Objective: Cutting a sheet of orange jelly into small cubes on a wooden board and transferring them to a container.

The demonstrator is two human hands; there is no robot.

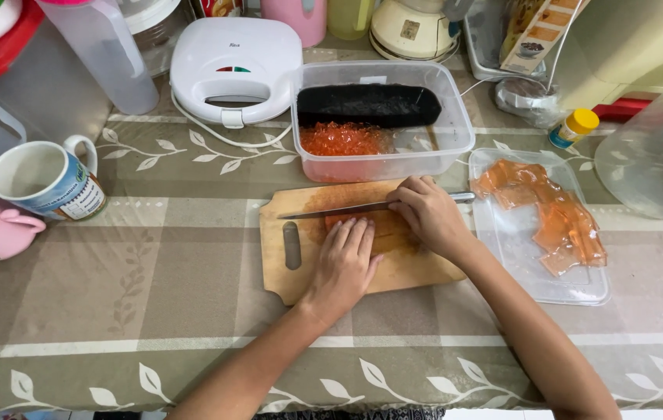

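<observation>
While the left hand (345, 263) lies flat, fingers together, pressing an orange jelly sheet (345, 222) onto the wooden cutting board (285, 260) at table centre, the right hand (427, 214) is fisted round the handle of a long steel knife (337, 210), blade across the sheet. Behind: clear plastic tub (456, 140) w/ diced orange bits (343, 139). Right: clear tray (514, 249) w/ more orange sheets (553, 214).

Two bare forearms, left hand (345, 260), right hand (427, 214), no sleeves, rings or watch.
</observation>
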